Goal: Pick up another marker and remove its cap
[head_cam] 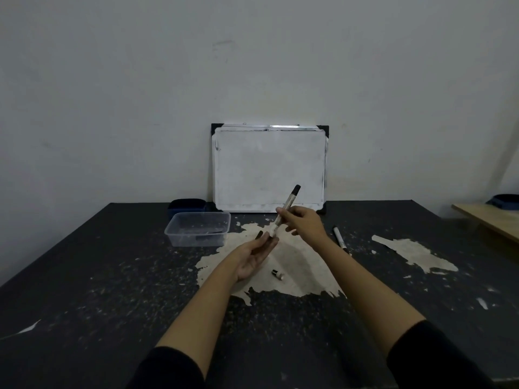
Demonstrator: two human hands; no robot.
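Fingers (283, 213) of the right hand (304, 224) pinch a marker (285, 211) at mid-barrel, tilted with its black end up and away. Its lower end meets the left hand (254, 258), which lies palm up with fingers nearly straight and a dark piece, seemingly the cap (259, 235), resting against them. Below the hands, a small plug (277, 274) lies on the worn dark worktop (98, 276). Right of the hands lies a second marker (340, 239). Farther left sits a clear tub (198, 233), and a whiteboard (269, 169) leans on the wall.
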